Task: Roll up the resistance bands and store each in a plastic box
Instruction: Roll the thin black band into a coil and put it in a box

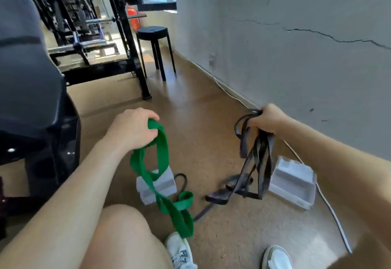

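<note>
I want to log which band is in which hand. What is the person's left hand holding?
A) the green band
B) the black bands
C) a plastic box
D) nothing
A: the left hand grips the top loop of the green band, while the right hand holds the black bands.

One green band (161, 141), two plastic boxes (157, 186) (293, 181), one stool (152, 31); tangled black bands (262, 154), number unclear.
</note>
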Action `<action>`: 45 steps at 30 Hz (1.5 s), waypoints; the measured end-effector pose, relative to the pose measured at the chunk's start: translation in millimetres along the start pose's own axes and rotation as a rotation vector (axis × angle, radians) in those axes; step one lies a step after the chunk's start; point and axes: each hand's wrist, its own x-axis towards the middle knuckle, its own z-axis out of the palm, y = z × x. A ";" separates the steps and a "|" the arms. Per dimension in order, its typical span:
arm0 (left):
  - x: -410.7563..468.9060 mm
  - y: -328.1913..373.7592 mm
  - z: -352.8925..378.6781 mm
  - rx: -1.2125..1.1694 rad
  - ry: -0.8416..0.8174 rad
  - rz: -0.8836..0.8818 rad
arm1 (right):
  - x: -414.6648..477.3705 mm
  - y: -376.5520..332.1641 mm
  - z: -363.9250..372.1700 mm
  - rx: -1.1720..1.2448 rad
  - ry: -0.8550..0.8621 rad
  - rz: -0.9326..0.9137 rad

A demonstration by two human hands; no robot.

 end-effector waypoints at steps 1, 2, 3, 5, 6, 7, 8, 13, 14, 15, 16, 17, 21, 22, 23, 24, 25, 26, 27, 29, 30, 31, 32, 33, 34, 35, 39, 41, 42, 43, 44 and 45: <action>0.0 -4.2 -11.4 0.068 0.034 0.030 | 2.9 14.2 21.5 -0.030 -0.026 0.036; 0.4 -8.6 -24.1 0.114 0.054 0.059 | 3.2 25.7 40.5 -0.078 -0.063 0.074; 1.0 -13.1 -36.9 0.131 0.069 0.082 | 3.7 34.5 55.8 -0.111 -0.107 0.095; 4.5 -20.2 -58.7 0.094 0.103 0.113 | 2.3 42.7 80.7 -0.161 -0.215 0.131; 8.0 -21.4 -66.4 0.020 0.123 0.114 | 0.6 41.2 88.1 -0.206 -0.296 0.138; 12.0 -20.9 -71.6 -0.092 0.142 0.110 | -0.4 35.7 96.0 -0.274 -0.376 0.114; 15.3 -17.9 -74.8 -0.211 0.166 0.114 | -5.3 23.9 100.5 -0.297 -0.441 0.058; 36.1 4.2 -78.3 -0.559 0.256 0.219 | -15.5 -68.5 111.0 0.627 -0.521 -0.497; 41.7 8.4 -79.0 -0.613 0.294 0.233 | -16.7 -83.2 112.6 0.670 -0.480 -0.551; 46.9 11.2 -79.7 -0.667 0.353 0.240 | -16.5 -95.8 116.3 0.705 -0.434 -0.588; 52.6 13.3 -80.8 -0.734 0.425 0.237 | -16.2 -103.9 120.9 0.714 -0.424 -0.587; 57.8 14.3 -82.0 -0.826 0.486 0.219 | -16.4 -108.3 128.0 0.718 -0.473 -0.573; 76.1 11.2 -83.8 -1.201 0.500 0.109 | -3.1 -107.4 176.1 0.627 -0.404 -0.380; 80.7 8.2 -84.0 -1.305 0.482 0.092 | 3.1 -109.4 185.7 0.583 -0.310 -0.328; 86.6 2.9 -84.7 -1.393 0.473 0.080 | 11.8 -113.1 192.3 0.524 -0.227 -0.290; 93.1 -3.6 -85.4 -1.448 0.480 0.074 | 20.9 -117.9 194.9 0.463 -0.156 -0.268; 99.3 -11.7 -86.6 -1.474 0.503 0.079 | 30.3 -123.0 193.4 0.429 -0.111 -0.252; 105.8 -21.0 -87.3 -1.486 0.531 0.091 | 41.3 -128.2 187.4 0.431 -0.084 -0.239; 112.5 -32.2 -88.0 -1.497 0.557 0.103 | 53.3 -133.8 178.7 0.466 -0.069 -0.215; 127.1 -58.7 -86.1 -1.538 0.602 0.087 | 74.6 -145.2 157.9 0.565 -0.027 -0.189; 134.3 -72.2 -83.1 -1.561 0.620 0.053 | 85.5 -150.3 149.1 0.588 0.017 -0.200; 141.8 -85.3 -78.4 -1.571 0.638 0.011 | 96.7 -155.3 142.7 0.583 0.081 -0.231; 149.2 -96.3 -72.2 -1.565 0.649 -0.033 | 106.7 -160.1 138.5 0.550 0.155 -0.277; 156.4 -106.2 -64.1 -1.538 0.653 -0.075 | 114.7 -165.5 136.6 0.497 0.220 -0.327; 162.9 -115.0 -54.2 -1.504 0.650 -0.110 | 123.6 -169.9 139.4 0.445 0.258 -0.370; 167.6 -122.3 -43.0 -1.473 0.643 -0.139 | 132.2 -173.2 144.6 0.396 0.258 -0.404; 174.3 -151.7 28.5 -1.383 0.574 -0.288 | 163.4 -156.4 195.9 0.202 -0.021 -0.358; 169.5 -164.9 82.5 -1.289 0.464 -0.371 | 164.2 -127.1 228.6 0.131 -0.172 -0.312; 165.4 -168.6 112.0 -1.249 0.358 -0.406 | 160.8 -109.0 243.6 0.088 -0.241 -0.304; 159.8 -170.8 143.3 -1.194 0.217 -0.445 | 156.0 -88.3 257.8 0.030 -0.315 -0.288; 153.7 -172.1 174.7 -1.080 0.062 -0.472 | 151.4 -65.8 269.9 -0.041 -0.397 -0.259; 146.3 -171.5 204.1 -0.866 -0.070 -0.479 | 145.3 -40.6 280.2 -0.122 -0.486 -0.215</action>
